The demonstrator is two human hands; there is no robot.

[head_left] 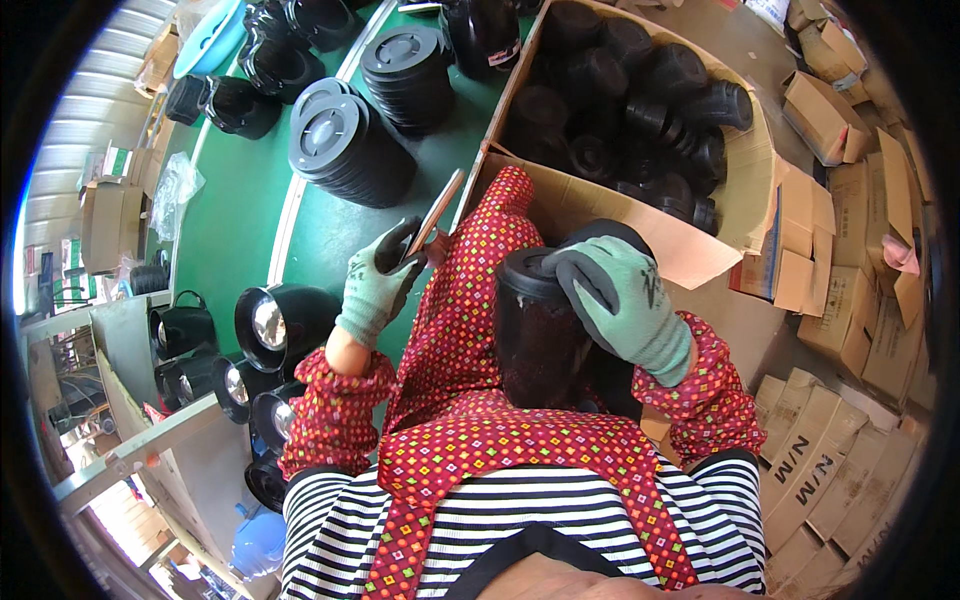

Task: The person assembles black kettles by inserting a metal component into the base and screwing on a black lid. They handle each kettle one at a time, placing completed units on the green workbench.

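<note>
My left hand (380,278), in a green glove with a dark palm, is closed around a thin flat object that looks like a smartphone (436,212), seen nearly edge-on. Its front is turned out of sight. On my lap, over the red patterned apron, stands a black cylindrical container (537,345) with a round black lid (533,272). My gloved right hand (615,300) grips the container's top at the right side of the lid, fingers bent over the rim. Part of a dark rounded shape shows behind that hand, too hidden to name.
Stacked black lids (345,140) stand on the green table (235,225), with shiny black pots (285,325) along its near left edge. An open cardboard box (640,225) of black cylindrical parts is ahead to the right. Flattened cartons (830,470) lie at right.
</note>
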